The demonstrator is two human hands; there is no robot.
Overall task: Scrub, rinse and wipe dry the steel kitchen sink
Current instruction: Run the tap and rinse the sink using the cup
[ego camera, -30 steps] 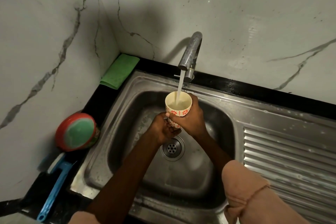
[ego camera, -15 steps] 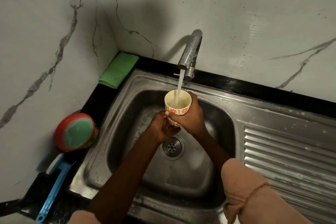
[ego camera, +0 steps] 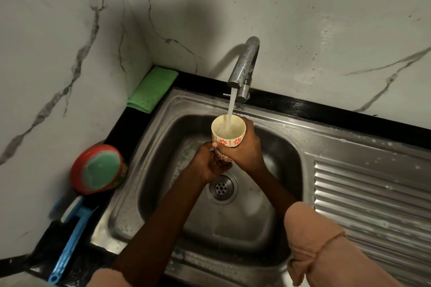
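Head view, centre frame: cream cup with red flower print [ego camera: 228, 134], upright, partly filled by water from the curved steel tap [ego camera: 245, 63]. Right hand [ego camera: 242, 149] grips its side; left hand [ego camera: 207, 165] curls under its base. Steel sink basin [ego camera: 275, 216] below (drain exposed); ribbed drainboard [ego camera: 373, 198] at right.

Readable text: none anywhere in view.
Cup [ego camera: 228, 140]: red flower and dot pattern only, no words or numbers.
Red round container [ego camera: 99, 169], left of the sink: no label can be made out, its side is blurred.
Tap [ego camera: 245, 63]: plain metal, no brand mark visible.
Blue brush handle [ego camera: 70, 244], near left: no lettering visible.
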